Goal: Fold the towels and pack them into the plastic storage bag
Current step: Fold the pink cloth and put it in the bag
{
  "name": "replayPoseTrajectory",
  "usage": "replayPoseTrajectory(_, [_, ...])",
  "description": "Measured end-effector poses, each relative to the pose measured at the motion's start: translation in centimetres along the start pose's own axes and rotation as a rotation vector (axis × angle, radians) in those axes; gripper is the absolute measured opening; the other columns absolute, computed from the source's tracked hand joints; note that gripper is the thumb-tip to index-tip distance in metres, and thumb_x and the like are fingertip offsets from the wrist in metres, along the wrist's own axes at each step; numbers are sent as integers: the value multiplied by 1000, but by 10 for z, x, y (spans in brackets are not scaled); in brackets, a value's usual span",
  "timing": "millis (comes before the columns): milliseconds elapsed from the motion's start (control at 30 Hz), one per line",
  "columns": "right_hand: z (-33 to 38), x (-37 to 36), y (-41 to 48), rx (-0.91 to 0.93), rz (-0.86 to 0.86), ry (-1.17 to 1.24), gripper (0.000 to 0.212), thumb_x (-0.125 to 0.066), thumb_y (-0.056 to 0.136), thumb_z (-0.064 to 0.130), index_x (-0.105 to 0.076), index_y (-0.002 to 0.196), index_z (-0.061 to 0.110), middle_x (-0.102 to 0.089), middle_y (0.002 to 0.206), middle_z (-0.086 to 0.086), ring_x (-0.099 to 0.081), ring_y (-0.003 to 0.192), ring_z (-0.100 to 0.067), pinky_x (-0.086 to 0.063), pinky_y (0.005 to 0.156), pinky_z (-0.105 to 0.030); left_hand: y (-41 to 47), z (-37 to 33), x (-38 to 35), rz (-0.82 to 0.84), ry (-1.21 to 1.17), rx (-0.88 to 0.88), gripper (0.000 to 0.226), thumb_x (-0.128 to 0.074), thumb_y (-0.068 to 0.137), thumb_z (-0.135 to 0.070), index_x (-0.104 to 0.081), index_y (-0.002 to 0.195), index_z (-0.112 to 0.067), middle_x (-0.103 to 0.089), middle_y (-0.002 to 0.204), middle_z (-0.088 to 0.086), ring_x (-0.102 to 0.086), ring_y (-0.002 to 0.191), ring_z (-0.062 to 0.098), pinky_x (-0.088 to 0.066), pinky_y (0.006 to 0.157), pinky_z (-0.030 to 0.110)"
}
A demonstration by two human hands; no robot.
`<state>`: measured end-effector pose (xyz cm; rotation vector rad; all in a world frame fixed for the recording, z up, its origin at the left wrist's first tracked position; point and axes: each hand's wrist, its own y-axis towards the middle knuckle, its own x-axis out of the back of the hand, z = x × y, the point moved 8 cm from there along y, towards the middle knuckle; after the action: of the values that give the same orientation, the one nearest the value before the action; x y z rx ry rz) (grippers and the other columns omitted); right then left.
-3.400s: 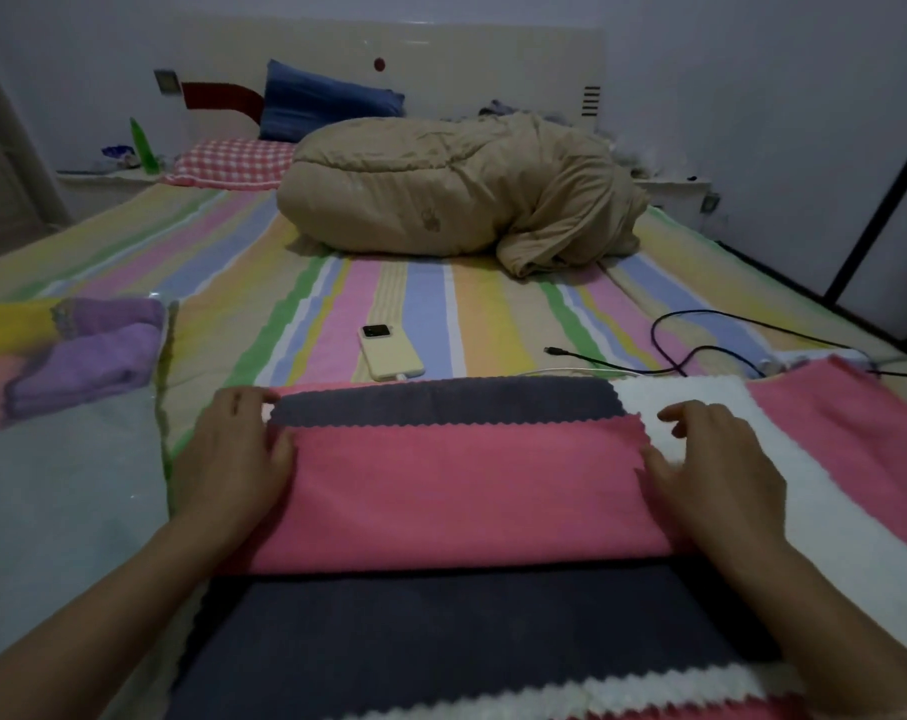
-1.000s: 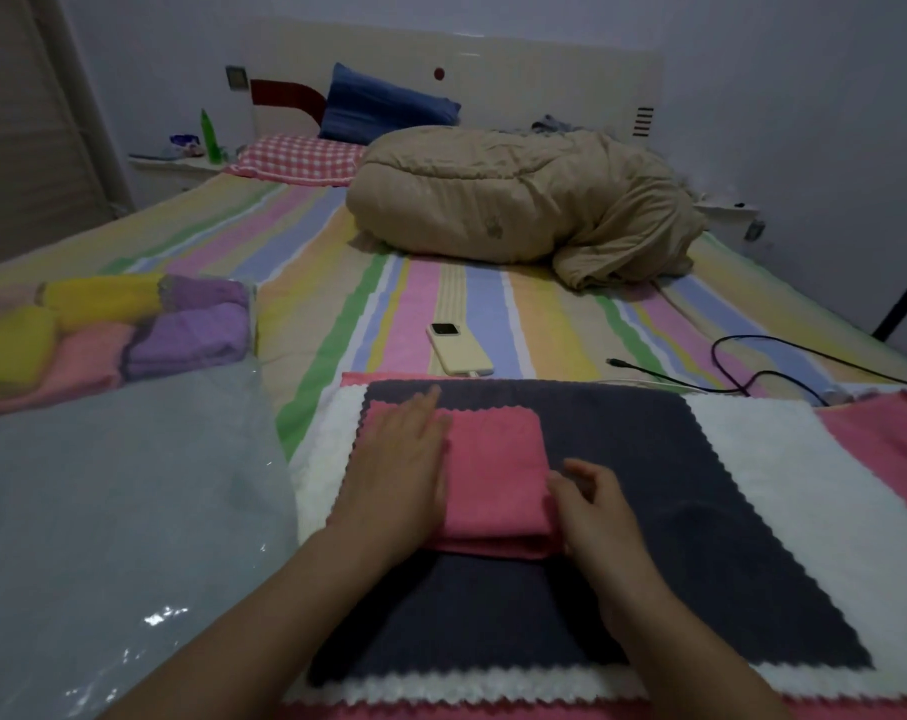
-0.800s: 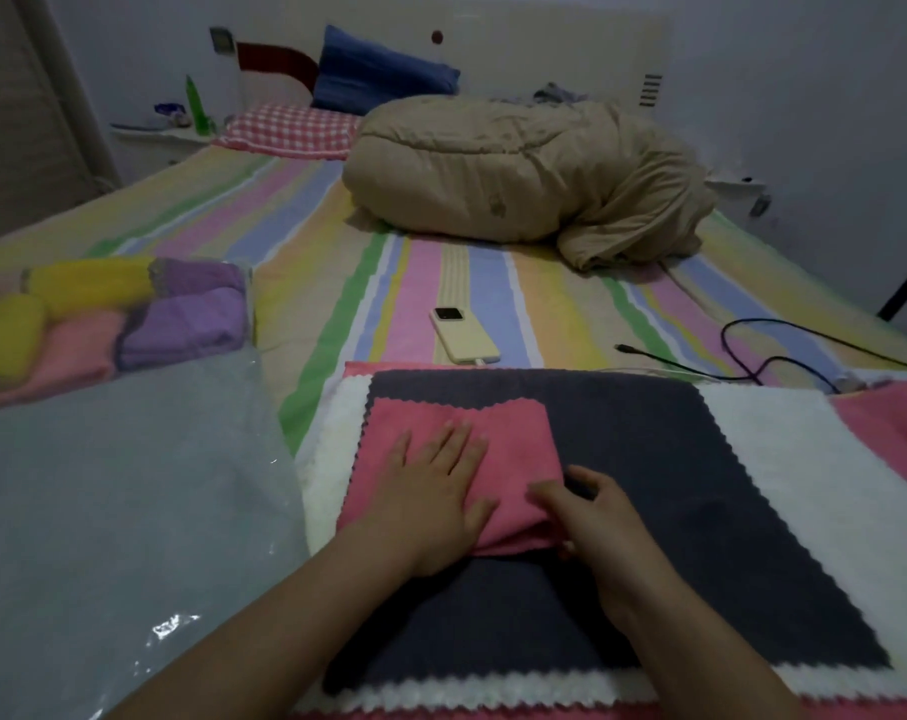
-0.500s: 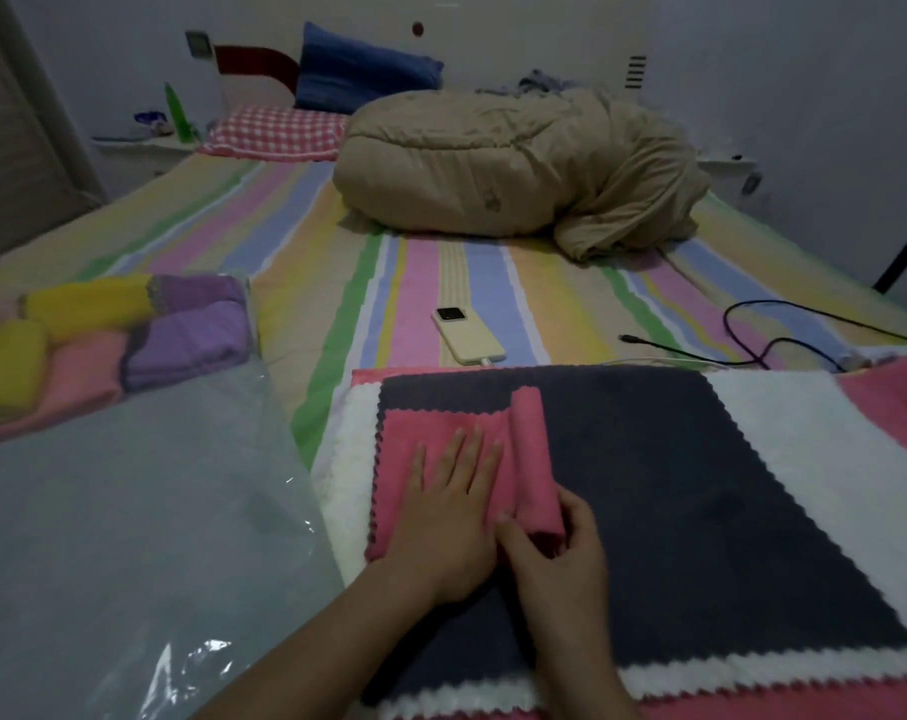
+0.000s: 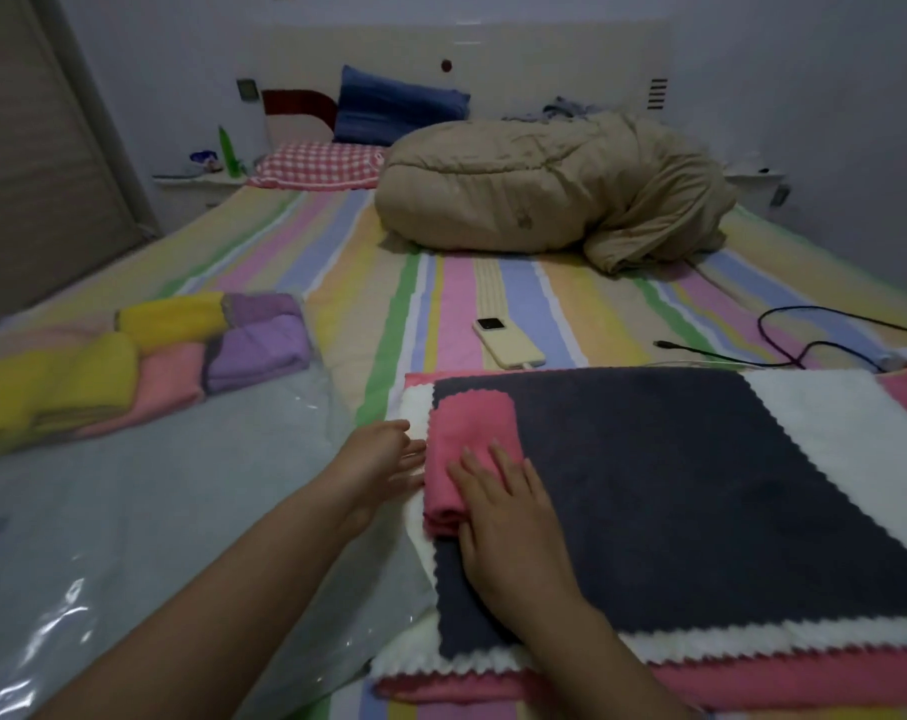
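The right hand [image 5: 508,517] lies flat on the near end of the pink towel [image 5: 467,433], fingers straight, pressing and gripping nothing. The left hand [image 5: 383,459] sits just left of the towel with its fingers extended and loose, holding nothing. Whether it touches the edge cannot be told.

Half a second earlier the left palm pinned this towel while the right hand rolled its right side over. That last fold is now closed, leaving a narrow bundle on the dark grey towel [image 5: 700,485], which tops a white towel [image 5: 830,407]. Judgement: this piece is ready for the plastic storage bag [image 5: 129,537] at near left, where the packed towels [image 5: 170,350] already sit at its far end.

Beyond lie a phone [image 5: 508,345], a cable [image 5: 804,345] and a quilt [image 5: 544,189]. No writing is legible.
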<state>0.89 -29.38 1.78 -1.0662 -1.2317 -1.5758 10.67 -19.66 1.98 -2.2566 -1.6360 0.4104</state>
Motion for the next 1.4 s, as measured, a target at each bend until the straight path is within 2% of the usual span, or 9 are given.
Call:
replayPoseTrajectory(133, [2,1,2,8,147,309,61,-20,91,46,-40,145,26,-26,154,15,-3,148,-14,-5,119,-44,0,3,-7,33,130,-38,32,-39,89,7,-44,72,-20,-47,91,14,-47,72,20,-44,63,28])
replayPoseTrajectory(300, [-59,35,21,-481,-272,748,32,-59,85,20,-60,116,12,-53,120,-7,-52,111,-28,-42,97,-37,0,8,-9,18,134,-76,36,-55,89,-5,-51,123,-16,-65,112,13,-62,82,21,-52,78,32])
replayPoseTrajectory(433, [-75,-3,32,-801,83,952,83,-79,66,28,-39,136,5,-50,131,-11,-57,110,-29,-50,93,-39,-30,-20,5,13,320,-381,34,-52,92,-2,-57,124,-12,-67,112,3,-63,99,13,-49,90,27])
replayPoseTrajectory(567, [-52,-5,29,-807,294,1016,61,-78,75,21,-50,124,-3,-59,113,-15,-58,85,-25,-46,54,-27,-86,-31,39,-50,863,-789,28,-59,88,-29,-61,117,-29,-61,113,-20,-55,105,-3,-44,89,13])
replayPoseTrajectory(767, [-33,19,9,-816,201,1365,34,-63,80,3,-61,113,1,-67,96,-15,-62,82,-28,-53,74,-37,-119,40,108,123,1330,-829,93,-46,64,-89,-39,140,-36,-34,149,-12,-26,140,7,-16,117,37])
replayPoseTrajectory(967, [38,65,-28,-647,312,1697,18,-53,85,-1,-61,97,10,-67,77,-7,-61,70,-20,-55,58,-29,-134,56,159,23,1376,-873,82,-62,71,-60,-37,143,-29,-38,149,-5,-31,137,11,-21,110,25])
replayPoseTrajectory(1133, [108,67,-62,-540,599,1845,27,-56,71,-4,-64,96,5,-68,75,-12,-65,69,-23,-56,72,-36,-151,40,179,-112,1247,-877,61,-50,74,-49,-43,133,-37,-47,136,-17,-48,121,3,-44,97,28])
replayPoseTrajectory(1267, [168,50,-94,-285,847,1650,36,-55,54,-3,-67,86,10,-69,72,-5,-66,63,-13,-53,58,-23,-160,9,204,-257,1055,-826,27,-50,64,-54,-55,89,-45,-61,87,-26,-61,76,-3,-46,62,25])
replayPoseTrajectory(1400, [199,7,-115,-307,1009,1428,27,-60,63,0,-67,87,9,-70,78,-6,-65,68,-14,-53,63,-23,-170,-28,216,-359,984,-856,6,-68,74,-43,-66,73,-37,-69,68,-16,-63,63,-3,-47,60,18])
